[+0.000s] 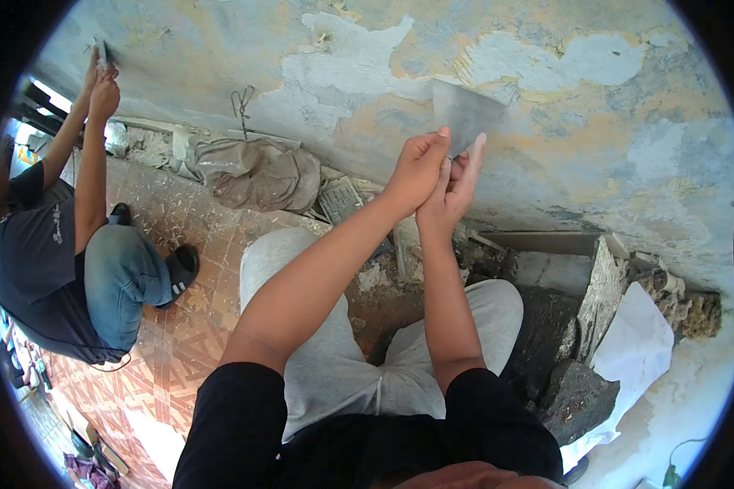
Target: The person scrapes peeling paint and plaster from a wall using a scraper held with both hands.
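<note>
A putty knife with a broad, flat grey blade (463,113) lies against the painted wall (336,67) in front of me. My left hand (421,168) grips it at the narrow end, thumb on the blade. Close against it, my right hand (451,189) also holds the tool, one finger stretched along the blade's right side. Both hands hide the handle. Around the blade the wall shows pale bare patches among peeling yellow, orange and blue-grey paint.
To my left a person (43,244) crouches, both hands holding a flat tool to the wall. A dusty cloth (260,174) lies at the wall's foot. Paint flakes litter the tiled floor (214,244). Rubble slabs (578,394) and a white sheet (636,336) are on my right.
</note>
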{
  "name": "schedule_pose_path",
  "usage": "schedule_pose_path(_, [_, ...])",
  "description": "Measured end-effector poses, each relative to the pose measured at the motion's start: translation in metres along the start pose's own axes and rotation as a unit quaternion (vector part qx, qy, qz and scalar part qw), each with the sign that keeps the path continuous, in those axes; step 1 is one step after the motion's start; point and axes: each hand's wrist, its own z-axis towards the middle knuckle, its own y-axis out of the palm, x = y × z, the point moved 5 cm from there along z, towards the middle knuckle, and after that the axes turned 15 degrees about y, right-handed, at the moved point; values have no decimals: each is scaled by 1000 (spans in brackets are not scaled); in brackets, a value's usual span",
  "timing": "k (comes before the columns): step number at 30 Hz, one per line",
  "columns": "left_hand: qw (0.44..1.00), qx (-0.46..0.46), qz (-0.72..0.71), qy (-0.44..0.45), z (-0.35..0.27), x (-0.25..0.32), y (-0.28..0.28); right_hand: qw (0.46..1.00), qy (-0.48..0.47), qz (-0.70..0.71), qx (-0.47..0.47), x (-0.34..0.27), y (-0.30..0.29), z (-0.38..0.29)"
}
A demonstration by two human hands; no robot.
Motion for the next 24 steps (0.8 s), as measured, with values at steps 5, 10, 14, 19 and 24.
schedule_pose_path(5, [998, -60, -9, 16, -1, -14, 25, 999, 7, 25, 35, 2, -23, 8])
schedule_pose_path(10, [996, -83, -40, 0, 1, -25, 34, 999, 31, -23, -2, -6, -39, 14])
schedule_pose_path(14, [997, -75, -11, -11, 0, -17, 36, 999, 38, 2, 4, -10, -34, 13])
schedule_pose_path(19, [995, -76, 67, 6, 1, -14, 33, 988, 51, 147, 10, 9, -29, 15])
schedule_pose_path(24, [994, -71, 79, 14, 3, -11, 33, 992, 28, 119, 20, 7, -29, 17])
